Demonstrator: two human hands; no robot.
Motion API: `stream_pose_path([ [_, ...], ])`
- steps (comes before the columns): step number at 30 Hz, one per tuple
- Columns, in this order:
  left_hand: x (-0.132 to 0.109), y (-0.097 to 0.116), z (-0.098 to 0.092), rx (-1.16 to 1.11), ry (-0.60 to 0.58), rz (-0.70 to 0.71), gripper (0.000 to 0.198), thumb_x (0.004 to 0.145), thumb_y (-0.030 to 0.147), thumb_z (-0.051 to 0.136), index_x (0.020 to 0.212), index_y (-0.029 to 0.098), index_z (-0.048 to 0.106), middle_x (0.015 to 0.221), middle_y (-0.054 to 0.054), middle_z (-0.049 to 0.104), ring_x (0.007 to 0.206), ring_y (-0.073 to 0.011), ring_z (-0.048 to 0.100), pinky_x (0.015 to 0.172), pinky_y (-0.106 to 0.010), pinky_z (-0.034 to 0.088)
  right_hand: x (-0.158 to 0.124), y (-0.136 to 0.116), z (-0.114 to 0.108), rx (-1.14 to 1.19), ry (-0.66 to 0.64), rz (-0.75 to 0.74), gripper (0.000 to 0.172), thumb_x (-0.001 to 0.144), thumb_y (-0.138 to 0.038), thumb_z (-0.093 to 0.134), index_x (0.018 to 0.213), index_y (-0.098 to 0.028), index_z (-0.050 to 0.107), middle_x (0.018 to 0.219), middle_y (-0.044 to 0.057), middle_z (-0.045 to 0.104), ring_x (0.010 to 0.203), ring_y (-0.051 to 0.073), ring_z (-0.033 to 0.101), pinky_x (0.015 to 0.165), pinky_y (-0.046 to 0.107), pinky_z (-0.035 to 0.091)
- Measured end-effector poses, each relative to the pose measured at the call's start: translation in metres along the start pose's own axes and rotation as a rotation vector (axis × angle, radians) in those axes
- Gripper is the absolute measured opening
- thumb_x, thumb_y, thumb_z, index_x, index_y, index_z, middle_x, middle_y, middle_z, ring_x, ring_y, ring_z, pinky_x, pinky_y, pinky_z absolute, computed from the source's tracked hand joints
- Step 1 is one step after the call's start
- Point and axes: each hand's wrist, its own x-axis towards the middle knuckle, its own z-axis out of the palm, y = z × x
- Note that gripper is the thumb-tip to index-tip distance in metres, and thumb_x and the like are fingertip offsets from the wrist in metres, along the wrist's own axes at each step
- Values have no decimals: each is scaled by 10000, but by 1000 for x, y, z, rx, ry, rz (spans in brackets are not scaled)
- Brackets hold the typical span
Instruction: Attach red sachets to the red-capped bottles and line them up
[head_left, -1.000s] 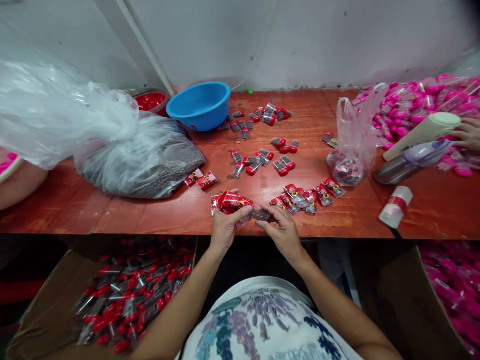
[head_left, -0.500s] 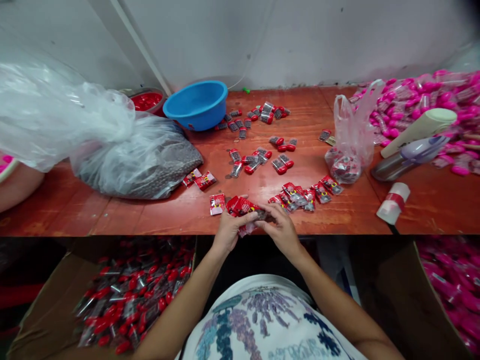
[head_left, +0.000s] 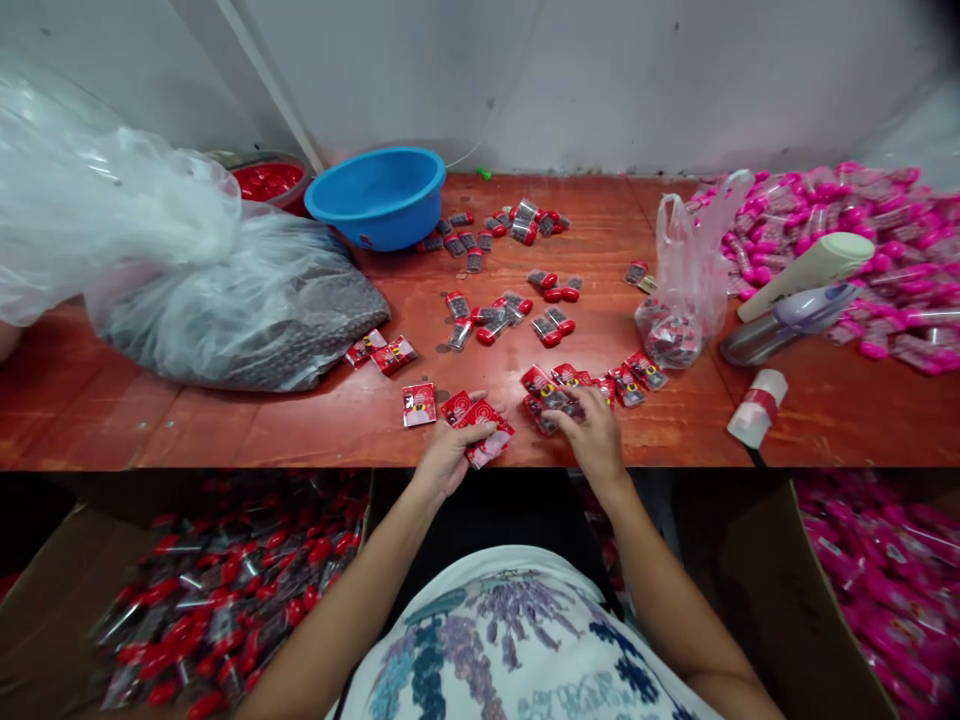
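Note:
Several red printed cards (head_left: 480, 418) are fanned out in my left hand (head_left: 444, 458), its thumb pressed across them near the table's front edge. To the right, my right hand (head_left: 598, 438) is closed on a small packet (head_left: 541, 385) with a red card and dark contents, beside a row of similar packets (head_left: 628, 384). My fingers partly hide this packet and its neighbours. A single red and pink card (head_left: 418, 405) lies left of my left hand. Two more red packets (head_left: 394, 354) rest against a knotted clear plastic bag (head_left: 247, 320) full of dark pieces.
A blue basin (head_left: 375, 205) stands at the back, near several small red-capped containers (head_left: 502, 318). On the right are a thin plastic carrier bag (head_left: 679, 290), a bottle (head_left: 780, 325), a white roll (head_left: 757, 408) and a pink heap (head_left: 840, 230). Below sits a box of red-capped containers (head_left: 225, 600).
My right hand has moved right, away from my left hand, carrying a packet over to the row. My left hand keeps the red cards, now more exposed. The view has shifted slightly.

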Motion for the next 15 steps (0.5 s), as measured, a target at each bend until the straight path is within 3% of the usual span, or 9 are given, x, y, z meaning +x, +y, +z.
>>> stream_pose_path([
  [2, 2, -1, -1, 0, 25, 4, 558, 573, 41, 777, 1094, 155, 610, 953, -117, 726, 809, -222, 703, 741, -354, 580, 3, 4, -5, -120, 76, -13, 389, 772, -375, 698, 1120, -208, 655, 1072, 105, 561, 1020, 279, 539, 942, 451, 423],
  [4, 4, -2, 1, -7, 45, 19, 589, 569, 39, 786, 1115, 158, 600, 930, -108, 728, 767, -207, 703, 726, -343, 583, 1, -1, -2, -94, 72, -50, 354, 797, -353, 675, 1123, -216, 657, 1092, 109, 555, 1054, 277, 526, 966, 434, 414],
  [9, 9, -5, 8, -27, 62, 80, 578, 557, 80, 818, 1089, 146, 603, 796, -59, 723, 661, -181, 690, 652, -314, 585, -8, -32, 30, 280, -231, -78, 279, 868, -269, 583, 1143, -251, 628, 1015, 49, 659, 931, 191, 620, 832, 322, 502],
  [12, 15, -3, 5, -57, 105, 140, 545, 534, 83, 832, 1028, 142, 611, 774, -44, 721, 662, -175, 692, 668, -306, 581, -1, -42, 42, 296, -282, -126, 292, 890, -218, 529, 1166, -249, 618, 1038, 47, 687, 939, 179, 638, 833, 310, 495],
  [15, 21, 2, -1, -109, 207, 124, 495, 504, 46, 833, 941, 145, 623, 746, -24, 716, 638, -170, 689, 636, -297, 582, 24, -41, 42, 203, -418, -211, 321, 913, -210, 481, 1207, -255, 600, 949, 31, 708, 847, 164, 657, 772, 282, 496],
])
